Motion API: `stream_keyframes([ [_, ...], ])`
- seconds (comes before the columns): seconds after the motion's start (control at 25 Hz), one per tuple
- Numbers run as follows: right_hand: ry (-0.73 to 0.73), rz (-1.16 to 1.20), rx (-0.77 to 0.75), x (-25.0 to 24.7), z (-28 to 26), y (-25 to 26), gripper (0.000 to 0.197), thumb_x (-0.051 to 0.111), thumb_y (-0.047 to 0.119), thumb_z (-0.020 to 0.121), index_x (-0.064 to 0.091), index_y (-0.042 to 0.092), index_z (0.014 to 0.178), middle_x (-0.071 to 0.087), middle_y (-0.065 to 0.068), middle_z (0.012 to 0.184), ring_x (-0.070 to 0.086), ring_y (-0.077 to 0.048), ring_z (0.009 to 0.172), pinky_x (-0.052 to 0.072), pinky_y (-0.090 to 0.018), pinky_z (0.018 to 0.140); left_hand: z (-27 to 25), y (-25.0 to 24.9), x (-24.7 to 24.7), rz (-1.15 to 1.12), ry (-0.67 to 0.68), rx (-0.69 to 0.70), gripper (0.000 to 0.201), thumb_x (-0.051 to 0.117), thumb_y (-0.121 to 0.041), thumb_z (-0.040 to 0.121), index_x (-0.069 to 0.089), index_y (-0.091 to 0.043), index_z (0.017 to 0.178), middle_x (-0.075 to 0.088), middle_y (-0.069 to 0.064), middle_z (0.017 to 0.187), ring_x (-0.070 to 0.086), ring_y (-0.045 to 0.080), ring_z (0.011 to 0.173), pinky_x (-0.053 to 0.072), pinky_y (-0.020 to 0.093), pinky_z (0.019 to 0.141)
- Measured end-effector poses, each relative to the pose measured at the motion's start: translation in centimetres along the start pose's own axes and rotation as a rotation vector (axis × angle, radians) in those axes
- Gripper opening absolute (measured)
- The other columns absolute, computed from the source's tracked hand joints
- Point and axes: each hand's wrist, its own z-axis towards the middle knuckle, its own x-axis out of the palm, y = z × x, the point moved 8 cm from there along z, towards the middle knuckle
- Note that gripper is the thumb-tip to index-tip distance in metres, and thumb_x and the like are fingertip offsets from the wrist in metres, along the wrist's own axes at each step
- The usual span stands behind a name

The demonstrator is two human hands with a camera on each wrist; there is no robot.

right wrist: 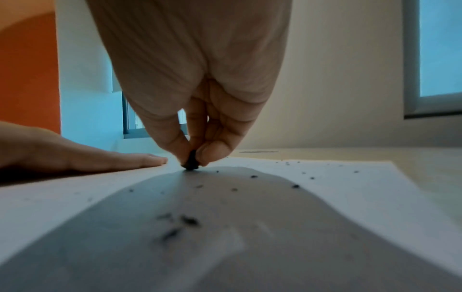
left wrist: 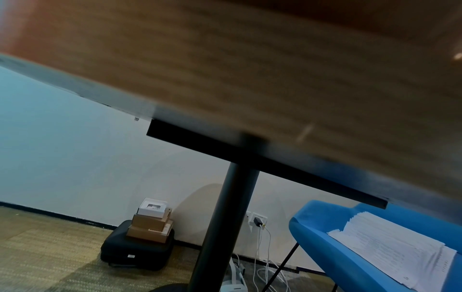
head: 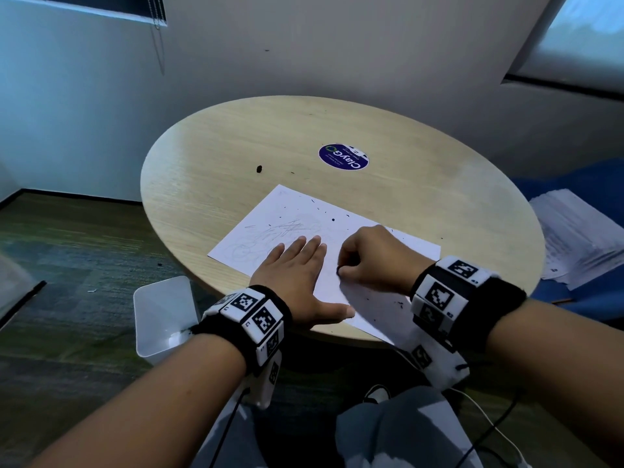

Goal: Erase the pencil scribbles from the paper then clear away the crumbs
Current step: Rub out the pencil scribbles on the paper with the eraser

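A white sheet of paper (head: 364, 228) lies on the round wooden table (head: 277, 136), with faint pencil scribbles (head: 280, 231) on its left half. My left hand (head: 300, 265) presses flat on the paper, fingers straight. To its right, my right hand (head: 368, 255) pinches a small black eraser (right wrist: 192, 162) between thumb and fingers, its tip touching the paper (right wrist: 350, 189). Dark crumbs (right wrist: 190, 220) are scattered over the sheet, and several more crumbs (head: 332, 219) lie near its far edge. The left wrist view shows only the table's underside.
A dark lump (head: 259, 169) and a round purple sticker (head: 343, 157) sit on the table beyond the paper. A white plastic bin (head: 162, 315) stands on the floor by the table's left edge. A blue chair (head: 580, 298) with stacked papers (head: 574, 238) is on the right.
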Motion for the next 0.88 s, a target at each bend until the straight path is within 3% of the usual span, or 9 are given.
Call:
stream_keyframes([
  [0.12,-0.112,-0.009,0.105,-1.6,0.4,-2.3,0.012,0.062,0.012,0.077,0.073,0.014,0.074,0.069,0.004,0.074,0.064,-0.012,0.073,0.051,-0.025,0.065,0.0,0.0,0.1,0.001,0.011,-0.003,0.121,0.039,-0.092,0.070,-0.008,-0.024,0.158,-0.018,-0.012,0.163,-0.018,0.006,0.149,-0.008,0.038,0.123],
  [0.28,0.020,0.028,-0.028,0.7,-0.4,0.5,0.010,0.063,0.014,0.077,0.074,0.016,0.076,0.069,0.008,0.072,0.063,-0.005,0.071,0.051,-0.021,0.064,0.0,0.0,0.1,0.003,0.001,0.001,0.121,0.039,-0.092,0.069,-0.007,-0.024,0.158,-0.017,-0.012,0.164,-0.018,0.006,0.149,-0.007,0.038,0.123],
  [0.44,-0.101,-0.006,0.112,-1.5,0.6,-2.2,0.011,0.063,0.012,0.077,0.073,0.014,0.075,0.069,0.005,0.074,0.063,-0.012,0.073,0.047,-0.022,0.062,0.0,0.0,0.2,0.010,0.018,-0.003,0.121,0.038,-0.092,0.070,-0.008,-0.024,0.158,-0.018,-0.012,0.163,-0.018,0.006,0.149,-0.008,0.038,0.123],
  [0.68,0.102,0.036,-0.043,1.6,-1.9,2.4,0.008,0.065,0.013,0.071,0.071,0.018,0.070,0.069,0.006,0.066,0.064,-0.007,0.068,0.055,-0.030,0.066,0.1,0.0,0.0,0.010,-0.008,0.012,0.116,0.045,-0.084,0.074,-0.008,-0.024,0.158,-0.016,-0.010,0.164,-0.017,0.007,0.149,-0.007,0.038,0.123],
  [0.88,0.041,0.021,0.006,1.1,-3.1,1.1,0.011,0.061,0.013,0.076,0.071,0.020,0.075,0.069,0.009,0.076,0.063,-0.006,0.075,0.055,-0.028,0.072,-0.9,0.0,0.0,-0.040,0.021,0.013,0.116,0.044,-0.085,0.076,-0.009,-0.021,0.158,-0.018,-0.005,0.164,-0.016,0.012,0.150,-0.003,0.038,0.123],
])
